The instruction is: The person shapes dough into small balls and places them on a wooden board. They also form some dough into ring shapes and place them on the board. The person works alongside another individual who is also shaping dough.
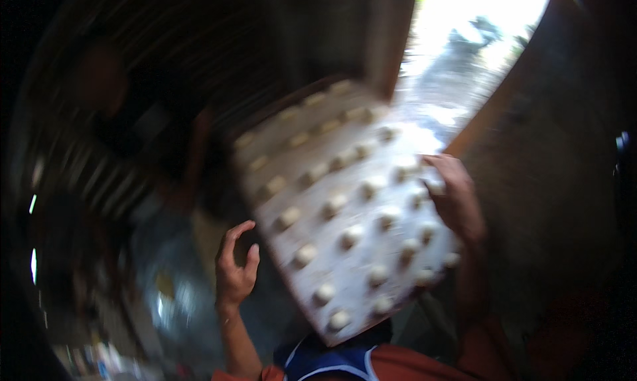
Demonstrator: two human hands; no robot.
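Note:
In front of me is a rectangular board [312,238] dusted white, with rows of small pale dough balls [352,235] spread over it. It slants across my view, its near corner close to the blue cloth at my waist. My right hand [458,198] grips the board's right edge, its fingers reaching over the top beside the dough balls. Just off the left edge, my left hand [237,268] is apart from the board, its thumb and curved fingers spread with nothing between them. Motion blur softens the board's far end.
A bright doorway [471,56] with a wooden frame stands beyond the board at the far right. In the dark at left, a blurred person [159,122] is near a shiny bluish surface [176,268] bearing a yellowish item [164,285]. Slatted woodwork lines the left side.

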